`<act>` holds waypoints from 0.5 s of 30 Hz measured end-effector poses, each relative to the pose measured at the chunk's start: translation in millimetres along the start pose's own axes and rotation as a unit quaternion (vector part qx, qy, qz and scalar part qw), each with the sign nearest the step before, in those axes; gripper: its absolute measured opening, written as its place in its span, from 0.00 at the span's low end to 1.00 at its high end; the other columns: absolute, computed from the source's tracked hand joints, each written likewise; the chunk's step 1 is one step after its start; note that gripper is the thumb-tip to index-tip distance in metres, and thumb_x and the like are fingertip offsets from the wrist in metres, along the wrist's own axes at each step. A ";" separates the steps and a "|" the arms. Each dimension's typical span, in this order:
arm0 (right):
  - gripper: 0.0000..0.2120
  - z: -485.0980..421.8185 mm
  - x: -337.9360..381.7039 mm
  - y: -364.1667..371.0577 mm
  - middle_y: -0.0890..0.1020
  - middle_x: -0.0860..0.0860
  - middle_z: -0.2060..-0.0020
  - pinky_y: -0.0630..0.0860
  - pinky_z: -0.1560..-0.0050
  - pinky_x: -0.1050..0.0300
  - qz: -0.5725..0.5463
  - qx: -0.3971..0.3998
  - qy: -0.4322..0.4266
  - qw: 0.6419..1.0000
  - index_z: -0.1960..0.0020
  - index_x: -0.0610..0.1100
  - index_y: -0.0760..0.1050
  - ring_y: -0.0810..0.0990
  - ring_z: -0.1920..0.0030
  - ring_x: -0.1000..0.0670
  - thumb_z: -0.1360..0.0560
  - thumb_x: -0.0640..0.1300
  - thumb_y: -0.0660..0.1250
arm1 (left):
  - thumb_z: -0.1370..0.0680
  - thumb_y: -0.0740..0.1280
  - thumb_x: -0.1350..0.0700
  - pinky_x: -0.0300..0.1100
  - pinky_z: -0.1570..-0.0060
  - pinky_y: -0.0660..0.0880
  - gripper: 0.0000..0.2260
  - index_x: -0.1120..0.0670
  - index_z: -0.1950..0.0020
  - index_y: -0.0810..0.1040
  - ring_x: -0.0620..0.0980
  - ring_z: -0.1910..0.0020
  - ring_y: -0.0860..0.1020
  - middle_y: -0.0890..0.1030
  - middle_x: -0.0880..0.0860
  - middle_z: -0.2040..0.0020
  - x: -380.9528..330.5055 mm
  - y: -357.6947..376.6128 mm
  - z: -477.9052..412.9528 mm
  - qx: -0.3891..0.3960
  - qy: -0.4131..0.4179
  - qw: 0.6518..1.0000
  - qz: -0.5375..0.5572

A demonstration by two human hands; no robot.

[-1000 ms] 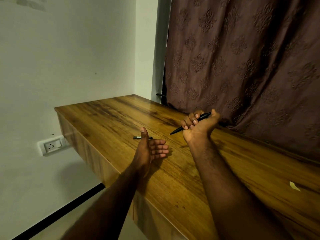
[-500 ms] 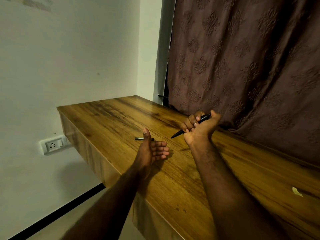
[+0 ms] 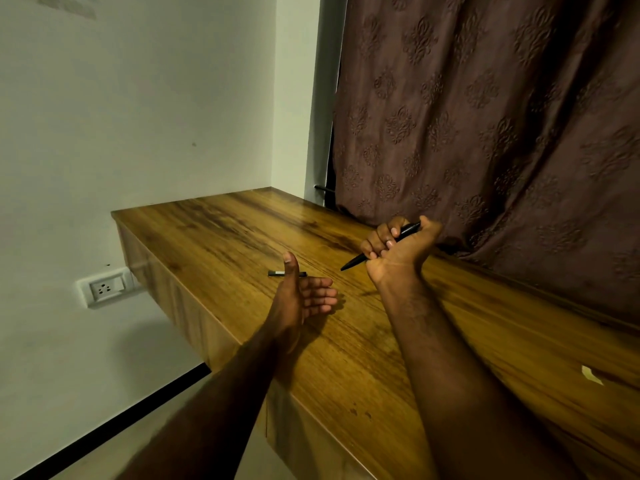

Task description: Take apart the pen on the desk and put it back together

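Note:
My right hand (image 3: pixel 398 249) is closed around a black pen (image 3: pixel 356 262), held above the wooden desk (image 3: pixel 242 237) with its pointed tip slanting down to the left. My left hand (image 3: pixel 304 296) hovers over the desk with the palm turned sideways, the fingers straight and apart, holding nothing. Just behind its thumb lies a short dark pen part (image 3: pixel 275 274) with a pale band, flat on the desk; the thumb hides its middle.
A brown patterned curtain (image 3: pixel 502 133) hangs along the desk's far right side. A white wall with a power socket (image 3: pixel 104 288) stands at the left. A small pale scrap (image 3: pixel 592 375) lies on the desk at the right.
Both hands keep almost the same pose; the view has shifted slightly. The pen stays in my right hand and the small part stays on the desk.

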State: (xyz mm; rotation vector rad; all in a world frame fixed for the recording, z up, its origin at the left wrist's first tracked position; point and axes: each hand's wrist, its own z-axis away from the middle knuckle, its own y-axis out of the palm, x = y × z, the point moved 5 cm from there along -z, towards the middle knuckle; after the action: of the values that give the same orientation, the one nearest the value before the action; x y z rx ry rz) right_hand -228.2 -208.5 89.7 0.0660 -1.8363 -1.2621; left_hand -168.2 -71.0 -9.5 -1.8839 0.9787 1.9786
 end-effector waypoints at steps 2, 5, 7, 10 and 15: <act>0.24 1.0 0.1 1.5 0.59 0.52 0.83 0.53 0.76 0.66 -0.001 0.010 -0.001 1.000 0.74 0.45 0.61 0.53 0.82 0.52 0.27 0.59 0.49 | 0.37 0.46 0.25 0.47 0.53 0.78 0.46 0.62 0.48 0.80 0.55 0.56 0.83 0.85 0.60 0.55 0.4 0.1 -0.7 0.002 -0.003 1.000 0.002; 0.22 1.3 -0.4 2.2 0.58 0.52 0.83 0.53 0.75 0.67 0.003 0.018 -0.006 1.000 0.75 0.45 0.60 0.53 0.82 0.52 0.28 0.58 0.49 | 0.37 0.46 0.25 0.47 0.52 0.78 0.46 0.63 0.48 0.79 0.55 0.55 0.83 0.85 0.61 0.54 0.6 0.2 -1.2 0.002 -0.004 1.000 0.001; 0.23 1.0 -1.0 2.8 0.59 0.52 0.83 0.53 0.76 0.66 0.002 0.027 -0.001 1.000 0.75 0.45 0.61 0.53 0.82 0.52 0.27 0.58 0.49 | 0.37 0.46 0.25 0.47 0.54 0.79 0.46 0.62 0.48 0.80 0.55 0.55 0.83 0.85 0.60 0.55 0.5 -0.1 -1.2 0.002 -0.005 1.000 0.003; 0.24 0.6 -1.2 5.1 0.59 0.52 0.83 0.53 0.76 0.66 0.012 0.043 0.001 0.999 0.74 0.45 0.61 0.54 0.83 0.52 0.27 0.59 0.49 | 0.37 0.46 0.25 0.46 0.56 0.78 0.46 0.62 0.49 0.80 0.53 0.57 0.84 0.85 0.59 0.56 0.6 -0.5 -1.3 0.002 -0.008 1.000 0.006; 0.22 1.6 0.2 5.0 0.58 0.52 0.83 0.54 0.76 0.66 0.006 0.033 -0.005 0.999 0.74 0.44 0.60 0.53 0.82 0.52 0.27 0.57 0.50 | 0.37 0.46 0.25 0.47 0.53 0.79 0.45 0.62 0.50 0.80 0.54 0.55 0.83 0.85 0.60 0.56 0.1 -0.5 -1.2 0.003 -0.009 1.000 0.008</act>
State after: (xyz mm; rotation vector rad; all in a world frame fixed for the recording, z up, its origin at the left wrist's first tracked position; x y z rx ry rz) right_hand -227.4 -205.1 93.6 0.0860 -1.8843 -1.1954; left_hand -166.9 -71.4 -9.7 -1.8569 0.9968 1.9973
